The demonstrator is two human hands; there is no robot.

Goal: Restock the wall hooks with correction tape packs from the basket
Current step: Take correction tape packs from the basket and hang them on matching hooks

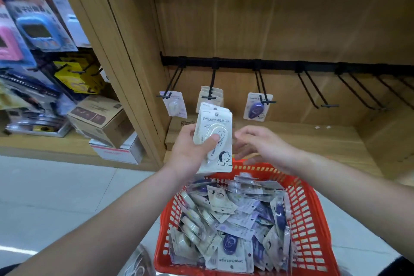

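Left grip (190,150) around white "Campus" correction tape packs (214,125); right grip (262,143) slack-fingered alongside.

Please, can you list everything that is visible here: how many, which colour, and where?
held packs: small stack, count unclear, cream, in the left hand
basket: one, red, below the hands
loose packs: many, cream and purple, inside the basket
hooks: several, black, on a rail across the wooden wall
hung packs: few, lilac, cream, purple, on the three leftmost hooks
cardboard boxes: several, brown and white, left shelf
left hand: grips the held packs
right hand: fingers relaxed, beside the held packs
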